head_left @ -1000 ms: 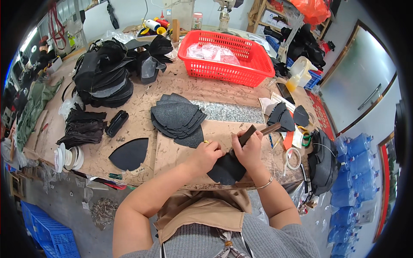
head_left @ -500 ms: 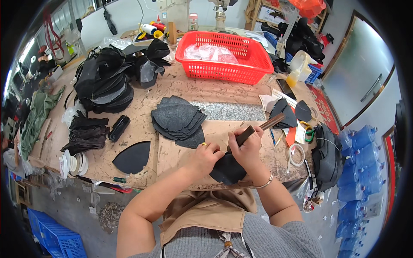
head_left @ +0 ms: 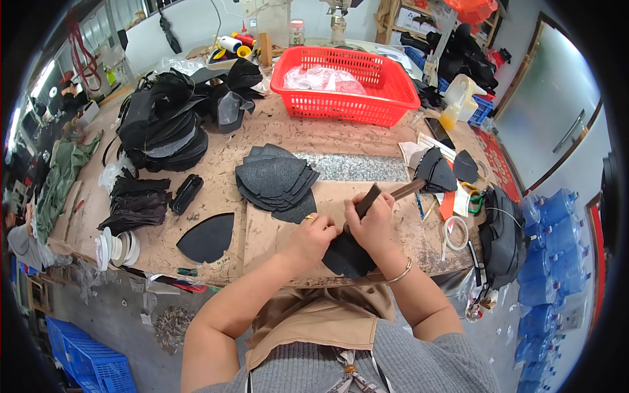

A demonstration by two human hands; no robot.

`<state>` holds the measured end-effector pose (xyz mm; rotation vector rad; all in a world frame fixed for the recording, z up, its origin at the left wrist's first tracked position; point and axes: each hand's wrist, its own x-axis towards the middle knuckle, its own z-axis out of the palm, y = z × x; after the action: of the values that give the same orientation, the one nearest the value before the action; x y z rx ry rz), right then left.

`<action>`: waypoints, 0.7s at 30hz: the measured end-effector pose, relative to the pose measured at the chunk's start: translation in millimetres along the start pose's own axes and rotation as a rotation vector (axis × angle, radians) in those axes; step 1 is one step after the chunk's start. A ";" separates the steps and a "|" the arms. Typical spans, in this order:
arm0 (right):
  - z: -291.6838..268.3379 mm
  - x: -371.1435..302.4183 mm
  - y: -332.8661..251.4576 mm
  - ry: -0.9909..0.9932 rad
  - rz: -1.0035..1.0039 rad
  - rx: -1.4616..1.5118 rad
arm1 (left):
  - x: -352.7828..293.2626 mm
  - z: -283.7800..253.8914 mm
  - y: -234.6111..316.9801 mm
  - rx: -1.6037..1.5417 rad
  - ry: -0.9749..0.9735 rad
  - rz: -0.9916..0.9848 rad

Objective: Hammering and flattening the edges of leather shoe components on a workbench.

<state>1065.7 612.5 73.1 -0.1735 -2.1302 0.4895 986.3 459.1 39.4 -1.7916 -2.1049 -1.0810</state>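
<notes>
My right hand (head_left: 371,226) is closed round a hammer (head_left: 368,200); its dark head sticks up from the fist and its wooden handle points off to the right. Under that fist lies a black curved panel (head_left: 349,257) at the table's near edge. With fingers curled in, my left hand (head_left: 310,238) pinches the panel's upper left edge; the fingertips are partly hidden. Just beyond, a fanned stack of dark grey curved pieces (head_left: 274,177) rests on the pale board (head_left: 265,245). A single black pointed piece (head_left: 207,238) lies flat to the left.
A red plastic basket (head_left: 347,105) holding clear bags stands at the back. Black bundled pieces (head_left: 160,124) and white spools (head_left: 118,249) occupy the left. At right are green-handled scissors (head_left: 476,202), a tape roll (head_left: 455,234) and a black bundle (head_left: 502,239); blue water jugs (head_left: 553,262) stand beyond.
The hammer head has tipped slightly more upright in my right hand. My left hand stays at the panel's edge. The whole view has shifted slightly.
</notes>
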 end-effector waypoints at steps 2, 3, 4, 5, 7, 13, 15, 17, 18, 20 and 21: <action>-2.4 3.4 0.5 -0.008 0.011 0.057 | -0.2 -2.9 -3.6 -0.102 -0.003 -0.081; -3.3 5.8 0.5 -0.011 0.017 0.085 | -0.3 -4.2 -3.3 -0.073 -0.011 -0.061; -3.6 8.8 -1.2 -0.071 0.032 0.105 | -3.7 -4.8 -2.8 -0.044 -0.019 -0.050; -5.8 11.7 -5.2 -0.042 -0.008 0.079 | -5.5 -6.0 -2.6 -0.014 -0.028 -0.040; -12.9 14.1 -14.7 0.012 -0.077 0.024 | -2.7 -7.9 0.0 0.012 -0.029 -0.012; 0.5 8.4 -4.2 -0.059 -0.008 0.097 | -12.0 -10.6 0.8 -0.048 -0.028 -0.065; -0.5 10.8 -7.8 -0.052 -0.033 0.088 | -13.1 -13.1 0.3 -0.005 -0.037 -0.040; -6.8 8.4 -18.0 0.015 -0.080 0.040 | -15.6 -11.1 2.4 0.003 -0.041 -0.030; 4.4 3.9 -12.2 0.019 -0.116 0.081 | -16.5 -10.4 2.0 -0.037 -0.024 -0.050; 7.0 4.1 -8.4 -0.017 -0.042 0.116 | -14.6 -13.9 -1.2 -0.109 0.007 -0.076; 6.3 5.1 -6.6 -0.035 -0.005 0.133 | -17.2 -12.8 -0.5 -0.093 0.013 -0.075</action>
<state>1058.1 606.2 76.6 -0.0848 -2.1237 0.6332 986.3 437.6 38.8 -1.7537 -2.1639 -1.2252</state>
